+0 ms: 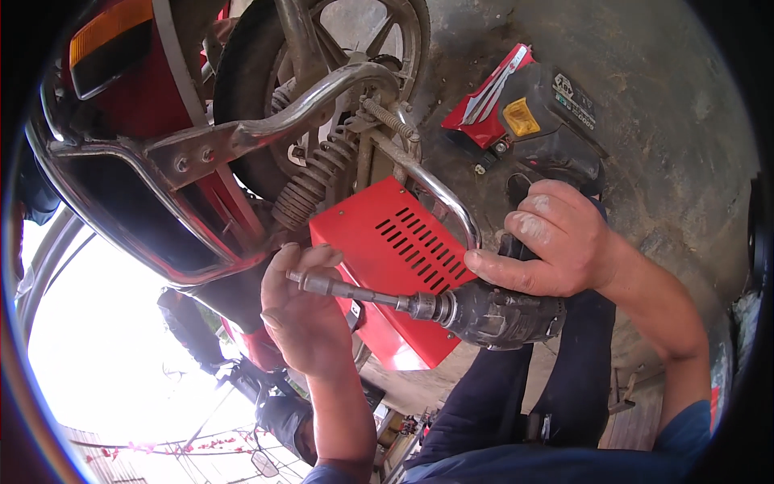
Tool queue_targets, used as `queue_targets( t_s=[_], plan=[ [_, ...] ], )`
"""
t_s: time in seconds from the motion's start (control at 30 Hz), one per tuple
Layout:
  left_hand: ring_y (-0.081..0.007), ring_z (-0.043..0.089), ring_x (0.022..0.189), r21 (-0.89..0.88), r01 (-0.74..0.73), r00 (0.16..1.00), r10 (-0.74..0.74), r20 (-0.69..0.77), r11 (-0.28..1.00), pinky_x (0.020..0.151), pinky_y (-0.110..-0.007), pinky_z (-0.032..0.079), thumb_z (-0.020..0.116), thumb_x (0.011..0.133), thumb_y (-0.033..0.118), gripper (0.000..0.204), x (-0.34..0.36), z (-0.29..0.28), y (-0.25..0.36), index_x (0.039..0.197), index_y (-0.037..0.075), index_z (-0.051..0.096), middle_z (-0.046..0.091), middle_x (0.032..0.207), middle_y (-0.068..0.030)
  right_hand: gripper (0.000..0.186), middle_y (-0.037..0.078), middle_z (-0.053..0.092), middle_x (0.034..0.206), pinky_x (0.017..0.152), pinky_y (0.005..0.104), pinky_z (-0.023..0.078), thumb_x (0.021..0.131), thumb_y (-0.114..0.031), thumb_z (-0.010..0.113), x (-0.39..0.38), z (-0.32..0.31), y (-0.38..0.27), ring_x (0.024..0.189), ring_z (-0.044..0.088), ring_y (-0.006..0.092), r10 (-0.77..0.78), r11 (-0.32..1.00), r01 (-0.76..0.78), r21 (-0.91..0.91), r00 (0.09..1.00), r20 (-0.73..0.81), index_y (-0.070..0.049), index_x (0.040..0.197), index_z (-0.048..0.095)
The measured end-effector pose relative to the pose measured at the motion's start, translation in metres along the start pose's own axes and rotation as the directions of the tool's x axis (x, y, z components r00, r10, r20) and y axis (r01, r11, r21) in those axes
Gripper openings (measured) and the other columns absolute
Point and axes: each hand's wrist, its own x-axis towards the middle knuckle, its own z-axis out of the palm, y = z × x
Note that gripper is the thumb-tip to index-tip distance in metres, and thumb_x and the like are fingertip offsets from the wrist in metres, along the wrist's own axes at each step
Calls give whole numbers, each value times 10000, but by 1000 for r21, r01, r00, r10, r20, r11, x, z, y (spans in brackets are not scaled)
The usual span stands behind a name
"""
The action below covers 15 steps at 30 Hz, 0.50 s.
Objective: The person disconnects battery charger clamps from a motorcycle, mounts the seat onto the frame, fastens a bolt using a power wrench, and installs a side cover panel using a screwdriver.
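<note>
Presently, from where I stand, R hand (556, 242) has fingers wrapped round the grip of the drill (508, 315), thumb laid along its side. Drill lies across the near side of the red box (355, 214), nose to the person's L, w/ a long socket (326, 285) fitted.

L hand (305, 323) is palm up by the socket's tip; fingers part-curled & loosely spread, pinching nothing that I can see. Contact w/ socket: can't tell.

Box, slotted top, sits tilted nr the spring (302, 198) and tyre (242, 89) of the vehicle, below the bent chrome bar (431, 181). Fixed or just resting: can't confirm.

On the floor (661, 153), beyond R hand: dark case (556, 105) w/ amber lens, red panel (484, 101) beside it. Both off the vehicle.

Status, in my judgement: tool prep done, socket on. Two bolts (193, 160) in the bracket (181, 145) look seated. Socket is on no visible bolt head, so tightening or loosening w/ it isn't under way. Outstanding, approx.: any fastening at the box, plus the loose floor parts; extent unclear.
</note>
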Motion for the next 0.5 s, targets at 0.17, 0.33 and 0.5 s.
queue_targets(
  t_s=[0.17, 0.33, 0.5],
  plan=[
    [-241, 625, 1187, 762, 101, 995, -80, -64, 639, 1044, -356, 470, 694, 970, 499, 740, 13, -25, -2, 1463, -24, 517, 608, 1373, -173, 409, 15, 553, 783, 640, 338, 499, 754, -135, 806, -5, -15, 3, 687, 570, 199, 89, 992, -90, -86, 996, -24, -304, 1123, 769],
    [-398, 481, 1381, 866, 130, 979, -203, -34, 482, 1153, -457, 383, 773, 889, 345, 856, 24, -14, -24, 1550, -25, 374, 462, 1502, -264, 425, 71, 565, 817, 645, 380, 509, 652, -127, 769, -2, -26, 9, 693, 574, 236, 88, 989, -84, -123, 996, 23, -136, 1076, 782],
    [-196, 589, 1141, 900, 107, 977, 125, -174, 423, 997, -338, 462, 552, 1074, 367, 489, -28, -38, -10, 1351, -35, 573, 626, 1266, -139, 490, 93, 576, 830, 647, 380, 502, 629, -107, 760, -8, -45, 4, 716, 583, 268, 140, 984, -130, -124, 987, 77, -113, 1118, 785]
  ],
)
